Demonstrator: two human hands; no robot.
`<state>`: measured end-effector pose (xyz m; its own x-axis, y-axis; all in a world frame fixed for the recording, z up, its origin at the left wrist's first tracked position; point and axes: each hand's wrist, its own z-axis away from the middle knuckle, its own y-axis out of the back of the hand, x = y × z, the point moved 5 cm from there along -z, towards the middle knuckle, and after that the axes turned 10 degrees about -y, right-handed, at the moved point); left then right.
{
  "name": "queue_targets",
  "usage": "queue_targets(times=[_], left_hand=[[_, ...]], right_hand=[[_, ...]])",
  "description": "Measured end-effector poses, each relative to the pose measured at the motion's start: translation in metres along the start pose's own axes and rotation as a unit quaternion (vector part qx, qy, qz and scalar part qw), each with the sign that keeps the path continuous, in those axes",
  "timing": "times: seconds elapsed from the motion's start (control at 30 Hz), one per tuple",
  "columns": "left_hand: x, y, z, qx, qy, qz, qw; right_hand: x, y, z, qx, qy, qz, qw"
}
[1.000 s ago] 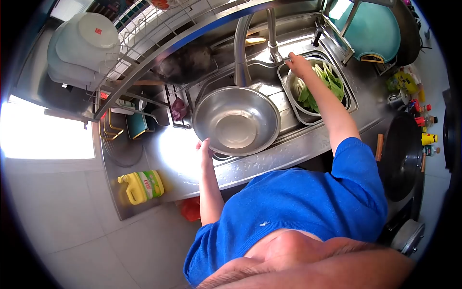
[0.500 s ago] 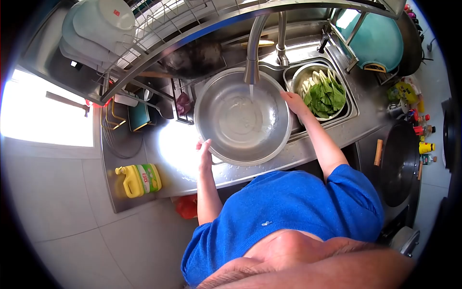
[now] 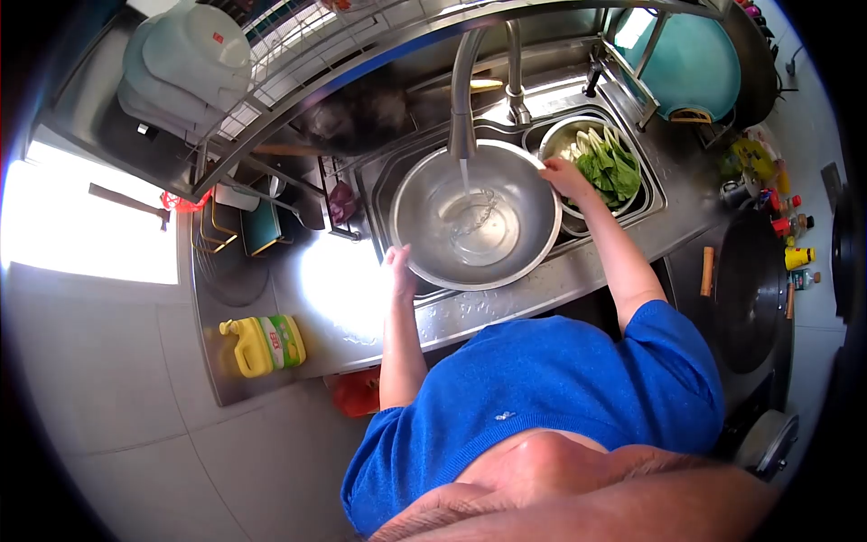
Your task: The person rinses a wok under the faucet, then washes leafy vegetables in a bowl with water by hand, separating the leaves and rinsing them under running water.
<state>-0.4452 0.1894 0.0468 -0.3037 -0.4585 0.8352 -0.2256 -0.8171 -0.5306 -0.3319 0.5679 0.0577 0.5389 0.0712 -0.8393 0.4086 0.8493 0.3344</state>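
A wide stainless steel basin [image 3: 433, 248] sits over the larger sink bowl [image 3: 386, 194], with shallow water inside. Water streams into it from the tall faucet [image 3: 461, 135]. My left hand [image 3: 398, 264] grips the basin's rim at the lower left, fingers closed. On the opposite side, my right hand [image 3: 566, 179] is closed on the rim at the upper right. Close beside that hand, a smaller metal bowl [image 3: 562, 135] of leafy greens [image 3: 609, 169] rests in the small sink bowl.
A yellow detergent jug [image 3: 264, 345] stands at the counter's left end. Above the sink runs a dish rack [image 3: 307, 81] with stacked white bowls [image 3: 194, 54]. To the right are a turquoise pan [image 3: 700, 68], a black wok [image 3: 751, 289] and several condiment bottles [image 3: 795, 226].
The basin has shifted right and slightly away from me, with both hands moving along on its rim. More of the sink's left edge now shows. Water keeps running.
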Motion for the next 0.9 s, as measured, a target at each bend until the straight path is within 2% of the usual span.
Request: queue_targets(times=[0.07, 0.13, 0.2, 0.23, 0.27, 0.3, 0.33, 0.37, 0.4, 0.47, 0.5, 0.53, 0.57, 0.6, 0.63, 0.67, 0.7, 0.8, 0.9], left_hand=[[0.038, -0.035, 0.012, 0.024, -0.027, -0.053, 0.998], [0.077, -0.069, 0.022, 0.002, -0.061, -0.213, 0.975], [0.105, -0.108, 0.030, -0.029, -0.111, -0.310, 0.944], [0.121, -0.136, 0.040, -0.064, -0.120, -0.385, 0.913], [0.133, -0.157, 0.048, -0.069, -0.117, -0.435, 0.890], [0.142, -0.173, 0.054, -0.074, -0.144, -0.524, 0.836], [0.147, -0.188, 0.060, -0.076, -0.172, -0.605, 0.773], [0.151, -0.203, 0.068, -0.081, -0.210, -0.637, 0.738], [0.151, -0.210, 0.071, -0.083, -0.209, -0.640, 0.735], [0.154, -0.228, 0.077, -0.134, -0.295, -0.656, 0.682], [0.150, -0.217, 0.071, -0.122, -0.246, -0.639, 0.718], [0.150, -0.208, 0.067, -0.120, -0.247, -0.641, 0.717], [0.148, -0.192, 0.060, -0.094, -0.203, -0.570, 0.790], [0.145, -0.173, 0.051, -0.068, -0.158, -0.490, 0.855], [0.141, -0.154, 0.039, -0.108, -0.161, -0.492, 0.849], [0.124, -0.126, 0.026, -0.075, -0.114, -0.435, 0.890], [0.100, -0.088, 0.008, -0.063, -0.080, -0.419, 0.902], [0.024, 0.009, -0.026, -0.040, 0.051, -0.363, 0.929], [-0.037, 0.057, -0.042, 0.019, 0.152, -0.332, 0.931]], right_hand=[[0.042, -0.019, -0.016, 0.013, 0.020, 0.014, 1.000], [0.061, -0.059, -0.017, -0.061, -0.103, -0.037, 0.992], [0.070, -0.112, -0.023, -0.059, -0.074, 0.064, 0.993], [0.061, -0.143, -0.025, -0.063, 0.013, 0.217, 0.974], [0.058, -0.172, -0.023, -0.068, 0.012, 0.191, 0.979], [0.047, -0.194, -0.012, -0.114, 0.020, 0.141, 0.983], [0.026, -0.205, 0.013, -0.192, -0.082, 0.025, 0.978], [0.026, -0.228, 0.014, -0.203, -0.088, -0.066, 0.973], [0.016, -0.241, 0.014, -0.227, -0.014, -0.027, 0.973], [0.013, -0.247, 0.019, -0.265, -0.082, -0.168, 0.946], [0.010, -0.240, 0.019, -0.267, -0.081, -0.170, 0.945], [0.012, -0.222, 0.013, -0.232, -0.112, -0.159, 0.953], [0.019, -0.202, 0.004, -0.194, -0.143, -0.147, 0.959], [0.042, -0.190, -0.025, -0.151, -0.107, -0.112, 0.976], [0.069, -0.178, -0.053, -0.107, -0.072, -0.076, 0.989], [0.068, -0.149, -0.052, -0.077, -0.071, -0.063, 0.992], [0.060, -0.118, -0.041, -0.021, -0.064, 0.007, 0.998], [0.083, -0.093, -0.064, 0.037, -0.102, 0.048, 0.993], [0.084, -0.091, -0.066, 0.002, -0.101, 0.042, 0.994]])
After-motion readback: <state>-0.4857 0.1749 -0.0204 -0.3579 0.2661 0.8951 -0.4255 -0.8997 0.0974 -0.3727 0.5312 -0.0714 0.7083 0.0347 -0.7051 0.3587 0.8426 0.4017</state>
